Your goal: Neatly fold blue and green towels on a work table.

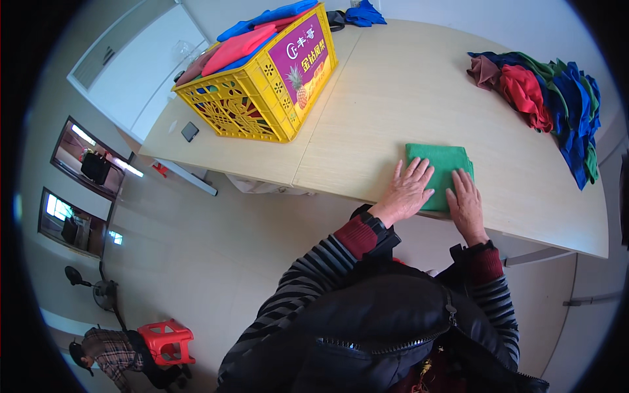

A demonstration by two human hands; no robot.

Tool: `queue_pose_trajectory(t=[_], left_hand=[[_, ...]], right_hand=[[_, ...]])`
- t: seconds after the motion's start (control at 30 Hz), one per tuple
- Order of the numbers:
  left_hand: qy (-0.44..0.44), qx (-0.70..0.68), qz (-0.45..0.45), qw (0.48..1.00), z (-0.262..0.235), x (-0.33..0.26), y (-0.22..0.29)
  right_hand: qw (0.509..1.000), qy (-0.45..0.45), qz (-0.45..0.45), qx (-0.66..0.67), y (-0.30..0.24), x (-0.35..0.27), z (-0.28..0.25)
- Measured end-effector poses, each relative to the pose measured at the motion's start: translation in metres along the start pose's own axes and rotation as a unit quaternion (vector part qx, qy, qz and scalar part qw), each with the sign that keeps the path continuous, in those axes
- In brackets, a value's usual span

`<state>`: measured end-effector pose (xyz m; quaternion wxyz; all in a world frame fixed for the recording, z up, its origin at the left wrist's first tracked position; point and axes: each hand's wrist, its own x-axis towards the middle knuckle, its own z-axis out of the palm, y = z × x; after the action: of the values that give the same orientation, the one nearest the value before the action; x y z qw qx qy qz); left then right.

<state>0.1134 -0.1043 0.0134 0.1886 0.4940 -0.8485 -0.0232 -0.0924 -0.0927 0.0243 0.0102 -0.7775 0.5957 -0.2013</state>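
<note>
A folded green cloth (440, 156) lies near the front edge of the pale wooden table (373, 105). My left hand (407, 191) rests flat on its left side, fingers stretched out and a little spread. On the cloth's right side lies my right hand (466, 204), also open with its fingers extended. Both palms are toward the cloth, and neither hand grips it. Parts of the cloth are hidden under the fingers.
A yellow plastic crate (239, 108) full of folded red and blue cloths stands at the table's left. Loose blue, green and red cloths (534, 98) are heaped at the right. A phone (190, 131) lies by the crate. A person (114, 354) bends near a red stool (167, 342).
</note>
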Motion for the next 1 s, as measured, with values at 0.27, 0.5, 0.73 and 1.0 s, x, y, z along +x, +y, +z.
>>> queue_pose_trajectory(t=[0.27,0.5,0.73,1.0], left_hand=[[0.116,-0.067,0.02,0.991,-0.021,-0.025,0.009],[0.018,-0.304,-0.359,0.882,-0.076,-0.107,-0.014],[0.054,-0.798,-0.357,0.483,-0.037,-0.137,-0.03],[0.097,-0.703,-0.286,0.644,-0.114,-0.149,-0.057]], right_hand=[[0.996,0.017,0.009,0.087,0.028,0.035,0.029],[0.995,-0.015,-0.051,0.088,-0.021,0.02,0.021],[0.977,-0.055,-0.15,0.139,-0.075,0.011,0.028],[0.964,-0.059,-0.108,0.236,-0.052,0.005,0.028]])
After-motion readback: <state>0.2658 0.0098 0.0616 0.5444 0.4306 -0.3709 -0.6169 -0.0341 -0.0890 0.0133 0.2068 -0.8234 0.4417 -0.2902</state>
